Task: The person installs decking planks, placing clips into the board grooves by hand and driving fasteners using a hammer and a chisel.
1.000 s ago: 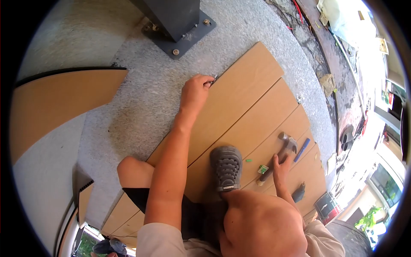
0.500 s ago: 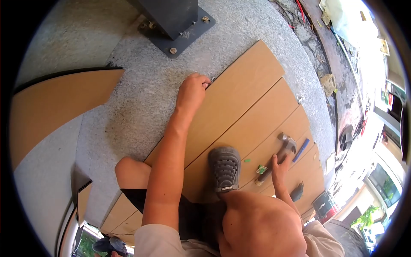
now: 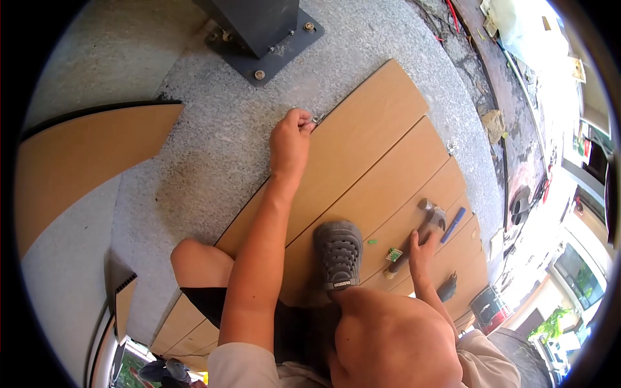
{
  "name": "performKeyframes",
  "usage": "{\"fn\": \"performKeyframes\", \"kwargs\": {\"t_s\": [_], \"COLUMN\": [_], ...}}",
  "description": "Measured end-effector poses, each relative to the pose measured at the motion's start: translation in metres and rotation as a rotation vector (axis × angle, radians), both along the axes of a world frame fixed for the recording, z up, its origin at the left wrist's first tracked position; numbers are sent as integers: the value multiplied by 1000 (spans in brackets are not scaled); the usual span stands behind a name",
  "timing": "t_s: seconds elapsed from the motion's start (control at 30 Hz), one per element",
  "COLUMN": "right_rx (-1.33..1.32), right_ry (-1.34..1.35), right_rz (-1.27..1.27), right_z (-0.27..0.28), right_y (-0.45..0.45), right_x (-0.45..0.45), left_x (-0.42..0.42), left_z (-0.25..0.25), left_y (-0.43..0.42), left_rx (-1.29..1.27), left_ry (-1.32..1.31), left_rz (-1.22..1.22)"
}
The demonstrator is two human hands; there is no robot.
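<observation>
While the left hand (image 3: 289,145) pinches a metal bit (image 3: 316,119), the hammer (image 3: 435,213) slants head-away under the right hand (image 3: 422,256); its grip unclear.

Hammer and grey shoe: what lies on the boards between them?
The head view shows a small green piece on the boards between the shoe and the hammer, plus a green-and-white packet by the handle.

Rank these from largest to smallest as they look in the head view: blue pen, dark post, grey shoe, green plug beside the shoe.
1. Dark post, though cut off at the top
2. Grey shoe
3. Blue pen
4. Green plug
</observation>
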State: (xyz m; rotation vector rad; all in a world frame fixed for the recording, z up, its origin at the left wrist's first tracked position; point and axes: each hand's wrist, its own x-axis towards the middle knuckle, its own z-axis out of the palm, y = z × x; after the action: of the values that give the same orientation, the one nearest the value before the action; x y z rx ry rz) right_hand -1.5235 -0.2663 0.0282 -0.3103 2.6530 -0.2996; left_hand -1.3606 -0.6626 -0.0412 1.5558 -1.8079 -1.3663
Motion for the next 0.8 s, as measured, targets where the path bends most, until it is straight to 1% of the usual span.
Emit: {"fn": "performKeyframes", "kwargs": {"t_s": [0.1, 0.2, 0.27, 0.3, 0.37, 0.4, 0.47, 0.5, 0.6, 0.67, 0.73, 0.8], "right_rx": [-24, 40, 46, 47, -78, -78, -222, -218, -467, -519, -651, -710], "right_ry": [22, 19, 82, 81, -117, -118, 180, 177, 141, 43, 73, 52], "right_rz": [27, 17, 86, 87, -65, -65, -1, -1, 143, 286, 588, 838], "right_z": [-3, -7, -9, -8, 8, 14, 27, 32, 32, 33, 20, 3], "right_y": [3, 10, 13, 15, 8, 1, -19, -32, -85, -141, -201, -260], "right_x": [-1, -3, -4, -8, -18, -20, -25, -28, -36, -33, -33, -32], "left_x": [-3, -1, 1, 1, 0, 0, 0, 0, -1, 1, 1, 2], "left_z": [4, 8, 9, 10, 10, 9, 8, 7, 7, 5, 4, 4], "left_y": [-2, -7, -13, -14, -15, -15, -15, -15, -16, -16, -15, -13], "left_rx": [-6, 62, -32, -32, -54, -54, -116, -111, -100, -130, -127, -126], "left_ry": [-37, 10, -54, -55, -79, -79, -98, -99, -98, -94, -97, -103], "left_rz": [-4, -11, -175, -174, -199, -199, -226, -226, -245, -249, -244, -229]}}
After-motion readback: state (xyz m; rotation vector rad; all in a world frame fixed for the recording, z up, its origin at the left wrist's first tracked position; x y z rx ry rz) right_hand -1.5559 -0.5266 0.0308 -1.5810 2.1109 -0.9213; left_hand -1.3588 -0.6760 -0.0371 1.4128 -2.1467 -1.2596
